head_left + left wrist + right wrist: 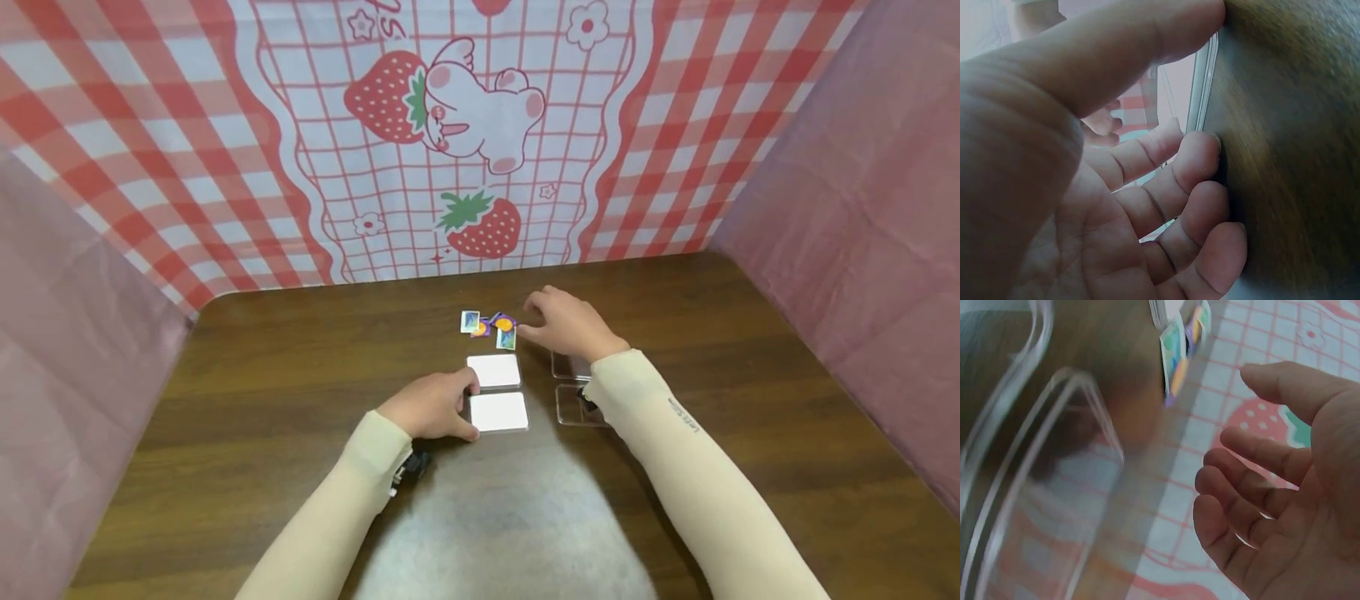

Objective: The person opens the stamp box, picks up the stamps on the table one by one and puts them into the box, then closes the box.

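- A person's left hand (431, 404) grips the near white-faced case (498, 412) by its left end, thumb at the near corner and fingertips bent in on the far side.
- That case lies flat on the dark wooden table (262, 400), in front of the person; the far white-faced case (495, 371) lies just beyond it, the left index finger close against its left end.
- The right hand (570, 323) hangs above the table with its fingers loosely bent, thumb apart, holding nothing; its fingertips are just to the right of a small cluster of pictures.
- In that cluster, beyond the white faces, are a left pale-bordered picture (470, 320), a left purple piece (481, 329) with an orange disc, a right purple piece (503, 322) with another, and a right pale-bordered picture (506, 338), all closely bunched.
- Beneath the right wrist, the far clear case (558, 367) and the near clear case (567, 407) lie one before the other, both partly hidden by the arm.
- Cream sleeves cover both forearms, the right sleeve (697, 450) bearing dark lettering.
- Behind stands a red-and-white checked cloth (465, 125) printed with strawberries, flanked by pinkish fabric (840, 167).
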Motion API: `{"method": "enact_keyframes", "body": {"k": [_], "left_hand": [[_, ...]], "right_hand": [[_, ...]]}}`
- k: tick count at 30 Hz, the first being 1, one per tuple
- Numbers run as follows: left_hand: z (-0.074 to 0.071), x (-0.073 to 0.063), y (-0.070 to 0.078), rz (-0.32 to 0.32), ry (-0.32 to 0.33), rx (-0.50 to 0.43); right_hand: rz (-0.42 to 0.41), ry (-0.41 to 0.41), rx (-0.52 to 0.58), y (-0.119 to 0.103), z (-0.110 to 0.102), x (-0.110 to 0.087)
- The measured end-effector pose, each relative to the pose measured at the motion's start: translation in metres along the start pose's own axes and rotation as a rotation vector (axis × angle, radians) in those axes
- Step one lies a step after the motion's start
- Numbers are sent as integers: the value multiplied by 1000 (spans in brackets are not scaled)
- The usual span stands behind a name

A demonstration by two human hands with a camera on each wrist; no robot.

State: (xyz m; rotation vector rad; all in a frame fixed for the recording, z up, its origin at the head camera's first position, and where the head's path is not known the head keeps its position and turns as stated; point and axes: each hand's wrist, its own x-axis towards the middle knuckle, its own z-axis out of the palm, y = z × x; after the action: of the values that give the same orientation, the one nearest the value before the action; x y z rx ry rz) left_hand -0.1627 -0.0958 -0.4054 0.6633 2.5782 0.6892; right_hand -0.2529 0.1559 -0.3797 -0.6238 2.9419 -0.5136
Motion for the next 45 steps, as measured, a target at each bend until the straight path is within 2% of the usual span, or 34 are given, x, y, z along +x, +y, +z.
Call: {"method": "enact_keyframes", "body": {"k": [4,10,13,21,31,41,45], "left_hand": [[1,0,0,12,-2,0],[3,0,1,17,-8,-8],[4,1,2,21,-13,-10],[2,2,3,24,-12,11],[2,1,0,13,-10,8],[0,1,-1,10,-2,14],[0,0,-2,7,3,10]], "right_hand": [[-22,-54,-25,-6,11,11],[-135,-146,-44,-7,19,23],[-133,-183,-47,-5,21,27],[-144,-157,-79,5,26,36],[-58,-245,-67,1,25,43],[-91,-209,-30,3,23,46],[-110,-176,-50,5,24,48]]}}
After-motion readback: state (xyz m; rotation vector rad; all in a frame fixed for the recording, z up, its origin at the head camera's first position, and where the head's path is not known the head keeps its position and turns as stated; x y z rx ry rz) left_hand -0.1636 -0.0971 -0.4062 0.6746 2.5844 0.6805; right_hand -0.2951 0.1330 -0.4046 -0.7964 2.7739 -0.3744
